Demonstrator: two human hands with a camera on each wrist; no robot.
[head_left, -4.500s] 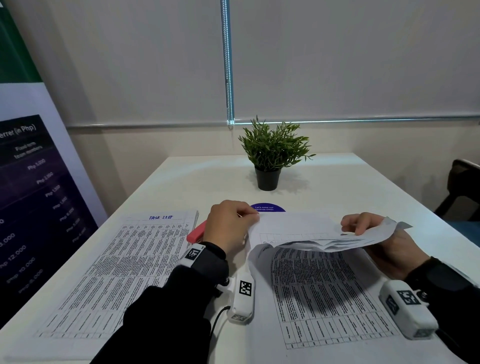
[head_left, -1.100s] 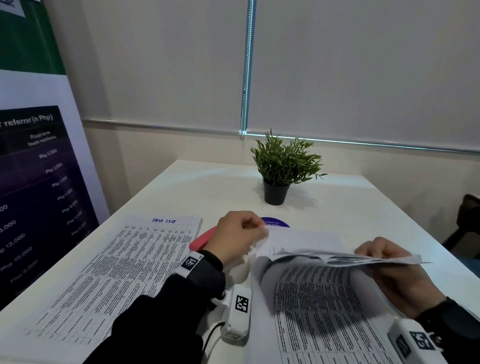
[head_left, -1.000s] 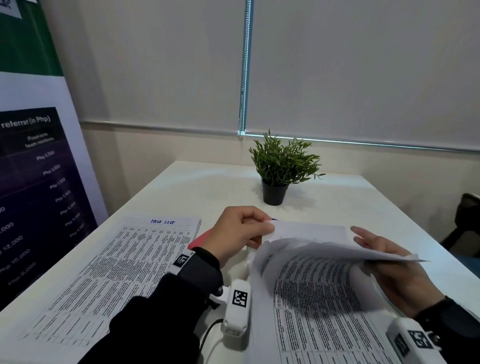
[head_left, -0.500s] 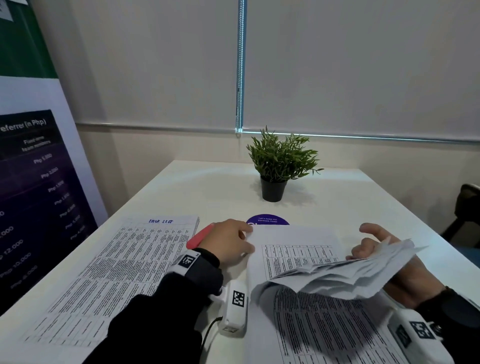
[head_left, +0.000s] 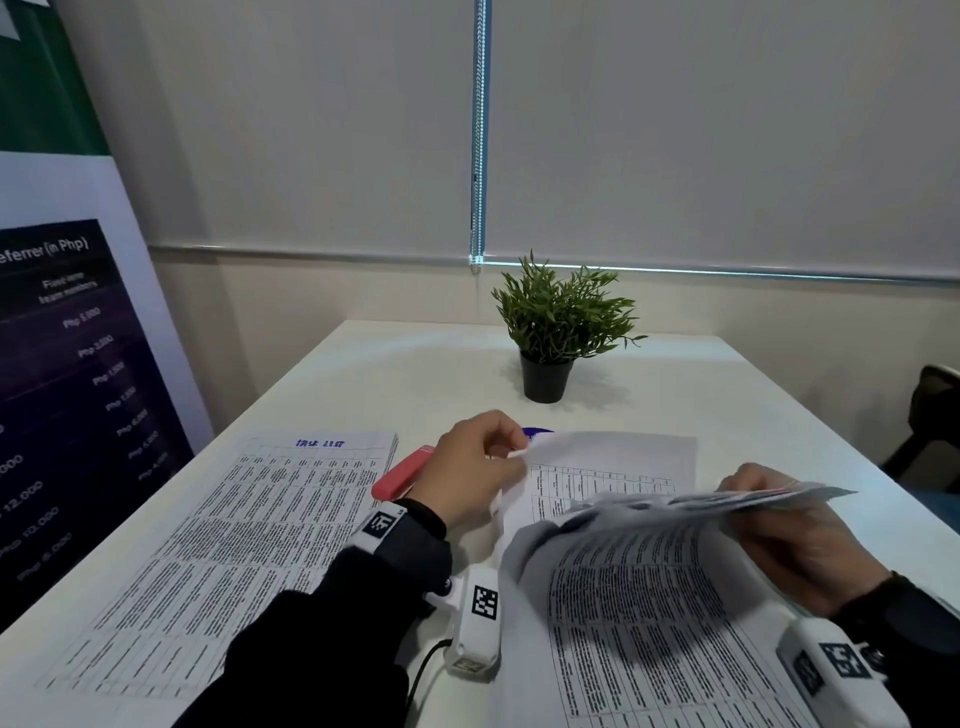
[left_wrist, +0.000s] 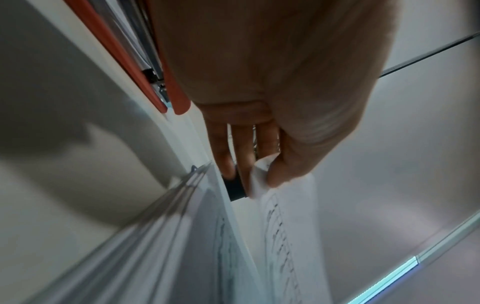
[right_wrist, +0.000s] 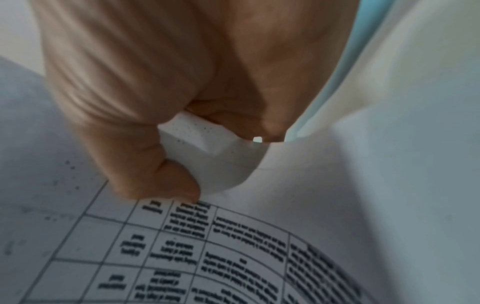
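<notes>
Printed sheets (head_left: 649, 597): right hand (head_left: 795, 540) grips lifted sheaf, 3 o'clock, for leafing; left hand (head_left: 467, 470) pinches corner, 10 o'clock, likely steadying stack beside red stapler (head_left: 400, 475).

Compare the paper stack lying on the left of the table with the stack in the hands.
The left stack lies flat and untouched; the right stack is lifted and bowed, the left hand pinching a corner, the right hand gripping the raised sheets. The left stack is squared up; the right stack's sheets fan apart. Both are white sheets of dense black tables.
</notes>
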